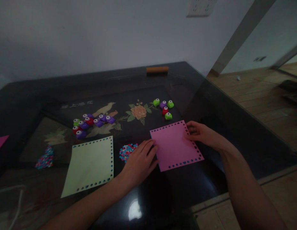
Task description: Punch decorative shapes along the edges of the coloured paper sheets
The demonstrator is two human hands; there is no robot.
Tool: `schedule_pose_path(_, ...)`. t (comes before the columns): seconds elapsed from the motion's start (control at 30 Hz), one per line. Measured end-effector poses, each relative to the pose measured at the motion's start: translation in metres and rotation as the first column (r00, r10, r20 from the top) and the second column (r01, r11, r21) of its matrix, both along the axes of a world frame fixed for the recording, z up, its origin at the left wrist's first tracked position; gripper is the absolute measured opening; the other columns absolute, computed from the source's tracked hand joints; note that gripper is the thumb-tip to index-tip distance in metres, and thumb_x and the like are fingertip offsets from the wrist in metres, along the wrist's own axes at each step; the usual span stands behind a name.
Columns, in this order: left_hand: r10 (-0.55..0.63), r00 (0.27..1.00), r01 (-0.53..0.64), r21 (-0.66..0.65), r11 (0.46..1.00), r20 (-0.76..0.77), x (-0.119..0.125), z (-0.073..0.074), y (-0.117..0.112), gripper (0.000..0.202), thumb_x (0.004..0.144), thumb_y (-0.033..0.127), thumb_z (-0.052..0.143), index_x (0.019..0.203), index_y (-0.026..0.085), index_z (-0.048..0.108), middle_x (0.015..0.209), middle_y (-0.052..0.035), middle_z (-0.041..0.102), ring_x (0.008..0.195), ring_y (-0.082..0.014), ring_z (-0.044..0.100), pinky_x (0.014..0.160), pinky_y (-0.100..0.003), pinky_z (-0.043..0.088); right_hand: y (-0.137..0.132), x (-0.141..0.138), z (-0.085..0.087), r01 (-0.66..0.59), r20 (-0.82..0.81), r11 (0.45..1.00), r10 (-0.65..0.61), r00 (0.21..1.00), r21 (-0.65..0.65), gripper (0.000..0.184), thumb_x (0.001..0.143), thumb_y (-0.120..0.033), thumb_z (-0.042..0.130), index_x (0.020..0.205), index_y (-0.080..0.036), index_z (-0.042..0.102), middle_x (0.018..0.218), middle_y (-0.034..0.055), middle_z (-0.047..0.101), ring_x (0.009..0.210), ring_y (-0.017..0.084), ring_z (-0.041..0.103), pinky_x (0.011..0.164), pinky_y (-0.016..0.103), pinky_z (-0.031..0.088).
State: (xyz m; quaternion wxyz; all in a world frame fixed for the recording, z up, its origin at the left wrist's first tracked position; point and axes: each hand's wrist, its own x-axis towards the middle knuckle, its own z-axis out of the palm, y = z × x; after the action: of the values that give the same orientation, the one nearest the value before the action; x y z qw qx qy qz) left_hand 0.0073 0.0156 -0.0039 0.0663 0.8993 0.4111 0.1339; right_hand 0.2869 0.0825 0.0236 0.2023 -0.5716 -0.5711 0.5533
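A square sheet of pink paper (173,145) lies on the dark table, with small punched shapes along its top, right and bottom borders. My left hand (144,158) holds its left edge, fingers close together. At the upper right edge my right hand (201,134) grips the sheet between thumb and curled fingers. Beside my left hand is a pile of small blue, pink, red and white paper cutouts (126,151), partly covered by the hand. A pale green sheet (90,166) with similar shapes along its top, right and bottom borders lies to the left.
Several purple, red and green craft punches (89,123) cluster behind the green sheet. More punches (165,108) stand behind the pink one. A second cutout pile (45,158) lies far left, near another pink sheet's corner (0,142). An orange-brown cylinder (157,70) rests by the wall.
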Motion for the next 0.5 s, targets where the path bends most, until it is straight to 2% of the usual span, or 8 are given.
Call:
schedule_pose_path(0.2,-0.002,1.0,0.002,0.004,1.0,0.006,0.0006,0.0,0.0003,0.039,0.085,0.024,0.059,0.121,0.012,0.05,0.129,-0.0179,0.055,0.122,-0.0295,0.05,0.1,-0.047,0.045,0.0012,0.0016,-0.0038,-0.007,0.009,1.0,0.007,1.0,0.003,0.032,0.074,-0.023,0.067,0.102,-0.02,0.05,0.091,0.0036,0.064,0.078,0.018,0.062,0.067,0.032,0.052)
schedule_pose_path(0.5,-0.01,1.0,0.01,0.005,1.0,-0.011,-0.0002,-0.0004,0.0004,0.041,0.083,0.024,0.061,0.121,0.011,0.05,0.129,-0.0182,0.054,0.121,-0.0304,0.051,0.101,-0.048,0.044,0.0015,-0.001,-0.0039,-0.008,0.042,1.0,0.008,0.999,-0.002,0.033,0.073,-0.025,0.066,0.101,-0.02,0.049,0.088,0.0032,0.062,0.074,0.017,0.06,0.065,0.031,0.048)
